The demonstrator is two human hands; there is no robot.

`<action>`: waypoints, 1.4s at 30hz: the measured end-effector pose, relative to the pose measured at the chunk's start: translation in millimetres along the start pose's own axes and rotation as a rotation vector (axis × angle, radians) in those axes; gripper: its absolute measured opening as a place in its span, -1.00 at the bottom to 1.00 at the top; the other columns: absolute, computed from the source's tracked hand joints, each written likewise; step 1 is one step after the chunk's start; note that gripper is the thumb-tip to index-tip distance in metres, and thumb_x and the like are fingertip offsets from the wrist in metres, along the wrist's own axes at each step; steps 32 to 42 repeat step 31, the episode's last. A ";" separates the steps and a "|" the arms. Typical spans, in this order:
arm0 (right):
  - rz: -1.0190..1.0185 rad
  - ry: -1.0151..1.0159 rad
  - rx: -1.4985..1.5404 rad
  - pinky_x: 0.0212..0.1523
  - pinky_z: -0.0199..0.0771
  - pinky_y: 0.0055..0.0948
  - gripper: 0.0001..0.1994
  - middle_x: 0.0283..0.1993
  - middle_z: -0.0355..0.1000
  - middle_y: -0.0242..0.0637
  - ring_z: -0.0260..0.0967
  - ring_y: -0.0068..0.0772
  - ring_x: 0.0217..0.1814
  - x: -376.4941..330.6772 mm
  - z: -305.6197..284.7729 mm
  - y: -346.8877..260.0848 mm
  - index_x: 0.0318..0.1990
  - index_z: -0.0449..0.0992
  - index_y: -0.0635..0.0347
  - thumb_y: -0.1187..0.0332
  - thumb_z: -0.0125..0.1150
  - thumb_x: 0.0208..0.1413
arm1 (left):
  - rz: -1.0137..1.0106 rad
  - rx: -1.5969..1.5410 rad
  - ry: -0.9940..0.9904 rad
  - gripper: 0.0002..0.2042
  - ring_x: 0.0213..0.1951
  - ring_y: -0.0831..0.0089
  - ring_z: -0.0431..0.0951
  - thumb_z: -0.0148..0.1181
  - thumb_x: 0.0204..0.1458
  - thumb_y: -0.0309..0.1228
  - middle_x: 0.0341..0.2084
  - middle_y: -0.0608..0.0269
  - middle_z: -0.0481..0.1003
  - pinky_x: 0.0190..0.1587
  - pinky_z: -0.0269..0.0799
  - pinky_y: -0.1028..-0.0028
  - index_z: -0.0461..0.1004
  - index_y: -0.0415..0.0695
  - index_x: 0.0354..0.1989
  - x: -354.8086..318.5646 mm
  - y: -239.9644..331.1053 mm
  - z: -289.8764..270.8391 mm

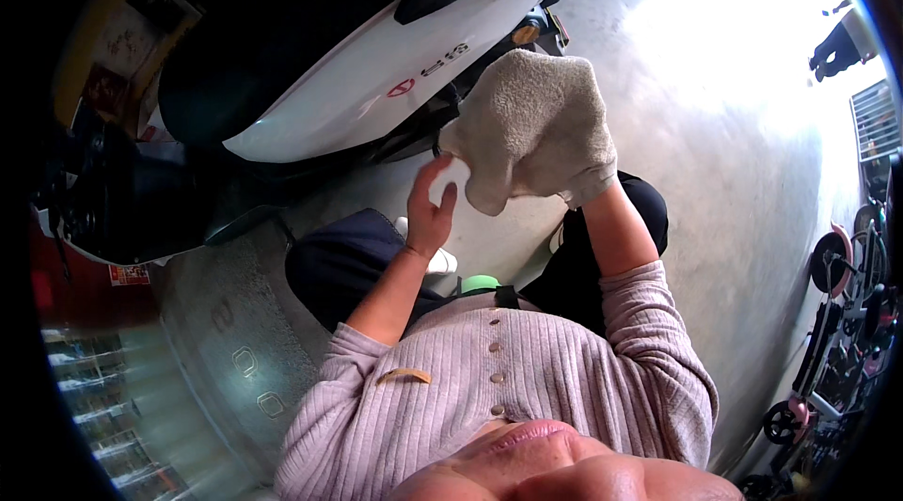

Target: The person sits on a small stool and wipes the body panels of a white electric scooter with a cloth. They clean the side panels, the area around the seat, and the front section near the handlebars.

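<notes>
A beige terry cloth hangs spread out over my right hand, which carries it and is hidden beneath it except near the wrist. Close to the cloth's left edge, my left hand is raised, with thumb and fingers apart and nothing between them. Just beyond both hands stands a white and black electric scooter, its glossy side panel slanting from lower left to upper right. The cloth's far edge overlaps the scooter's rear end in view; whether they touch, I cannot tell.
A green round object shows between my knees. Several small bikes and kick scooters line the right side. Grey concrete floor stretches to the right. A dark mat lies at the lower left. Another person's legs appear at the far right.
</notes>
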State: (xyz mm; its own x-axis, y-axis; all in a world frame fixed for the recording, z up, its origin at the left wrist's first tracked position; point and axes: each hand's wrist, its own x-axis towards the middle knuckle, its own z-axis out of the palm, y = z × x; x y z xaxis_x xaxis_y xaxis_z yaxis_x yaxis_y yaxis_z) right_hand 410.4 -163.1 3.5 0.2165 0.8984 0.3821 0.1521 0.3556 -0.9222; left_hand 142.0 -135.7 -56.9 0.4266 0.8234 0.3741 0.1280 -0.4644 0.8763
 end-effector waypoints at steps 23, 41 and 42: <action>-0.080 -0.287 -1.631 -0.63 0.13 -0.33 -0.92 -0.60 0.41 -0.47 0.40 -0.45 -0.51 19.1 -29.2 -158.3 -0.61 0.60 0.03 0.30 0.24 -0.30 | -0.608 0.155 -0.684 -0.73 -0.13 0.41 0.59 0.16 0.15 -0.50 -0.15 0.11 0.58 -0.01 0.48 0.46 0.47 -0.24 0.03 -120.1 -36.2 -67.9; -0.032 -0.332 -1.632 -0.61 0.15 -0.30 -0.94 -0.53 0.44 -0.48 0.44 -0.41 -0.43 21.5 -40.9 -133.2 -0.56 0.62 -0.01 0.31 0.26 -0.21 | -0.929 -0.103 -0.534 -0.77 -0.15 0.44 0.57 0.14 0.23 -0.49 -0.14 0.17 0.56 -0.02 0.48 0.46 0.49 -0.19 0.03 -122.0 17.8 -166.4; -0.032 -0.332 -1.632 -0.61 0.15 -0.30 -0.94 -0.53 0.44 -0.48 0.44 -0.41 -0.43 21.5 -40.9 -133.2 -0.56 0.62 -0.01 0.31 0.26 -0.21 | -0.929 -0.103 -0.534 -0.77 -0.15 0.44 0.57 0.14 0.23 -0.49 -0.14 0.17 0.56 -0.02 0.48 0.46 0.49 -0.19 0.03 -122.0 17.8 -166.4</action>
